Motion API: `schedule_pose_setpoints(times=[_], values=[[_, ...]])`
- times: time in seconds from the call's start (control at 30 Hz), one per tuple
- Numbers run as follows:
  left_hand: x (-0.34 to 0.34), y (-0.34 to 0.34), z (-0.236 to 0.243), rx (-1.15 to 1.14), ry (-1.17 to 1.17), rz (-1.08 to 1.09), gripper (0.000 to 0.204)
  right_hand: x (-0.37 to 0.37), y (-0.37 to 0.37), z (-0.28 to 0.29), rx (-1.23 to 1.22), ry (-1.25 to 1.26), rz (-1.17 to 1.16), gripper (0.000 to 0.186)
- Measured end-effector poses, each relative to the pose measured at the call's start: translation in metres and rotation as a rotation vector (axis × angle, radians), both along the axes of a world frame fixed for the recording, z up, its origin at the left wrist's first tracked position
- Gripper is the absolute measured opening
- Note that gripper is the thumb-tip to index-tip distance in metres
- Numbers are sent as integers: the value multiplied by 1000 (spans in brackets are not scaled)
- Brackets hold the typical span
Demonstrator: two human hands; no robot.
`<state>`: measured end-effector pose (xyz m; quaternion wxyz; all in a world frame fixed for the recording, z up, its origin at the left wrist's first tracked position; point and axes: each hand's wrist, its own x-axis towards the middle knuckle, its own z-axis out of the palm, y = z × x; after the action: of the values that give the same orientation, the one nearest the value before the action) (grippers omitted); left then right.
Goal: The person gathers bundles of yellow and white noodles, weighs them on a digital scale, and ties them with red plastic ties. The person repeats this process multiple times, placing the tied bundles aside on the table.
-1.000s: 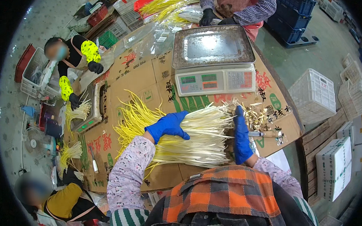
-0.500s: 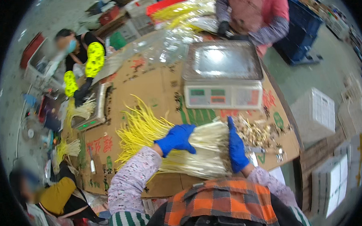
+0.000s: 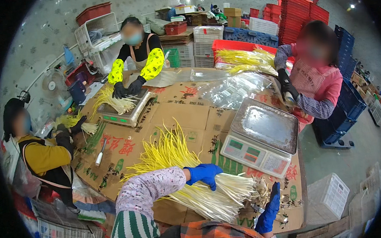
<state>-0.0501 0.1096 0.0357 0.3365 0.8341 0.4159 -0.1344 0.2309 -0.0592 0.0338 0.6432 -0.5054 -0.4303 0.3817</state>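
A broad bundle of yellow chives [image 3: 170,152] lies on the cardboard-covered table, yellow tips pointing far left and white stalk ends toward the right. My left hand [image 3: 203,174], in a blue glove, lies across the white stalks with fingers and thumb bent over them. My right hand [image 3: 268,209], also blue-gloved, is held flat on edge, its fingers straight and nothing in it. A gap separates it from the stalk ends. Cut root ends [image 3: 260,194] are heaped between. Beside that hand is a partly hidden metal piece [image 3: 257,208], too small to make out.
A weighing scale [image 3: 260,137] with a metal pan stands beyond the bundle. A knife [image 3: 101,152] lies at the left. Three co-workers stand round the table [image 3: 172,102]; one has gloved hands on chives over a second scale [image 3: 125,116]. Clear plastic bags [image 3: 236,88] lie at the far side.
My view has tilted up, showing more of the room. My right hand has come away from the stalk ends it was against. My left hand is still on the bundle.
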Motion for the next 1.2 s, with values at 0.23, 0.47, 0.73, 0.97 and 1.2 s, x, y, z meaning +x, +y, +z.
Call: schedule_pose_setpoints(times=[0.23,0.47,0.73,0.97,1.2], values=[[-22,7,12,-113,-513,323,71,24,-24,14,17,-132,-72,51],[-37,-6,50,-331,-795,663,69,-9,-20,30,46,-120,153,37],[-31,-7,63,-363,-754,712,76,-69,28,56,-281,463,525,43],[-33,-3,55,-319,-747,667,78,-87,49,22,-221,143,482,39],[-36,0,51,-403,-786,704,76,-83,72,8,-434,427,434,41]])
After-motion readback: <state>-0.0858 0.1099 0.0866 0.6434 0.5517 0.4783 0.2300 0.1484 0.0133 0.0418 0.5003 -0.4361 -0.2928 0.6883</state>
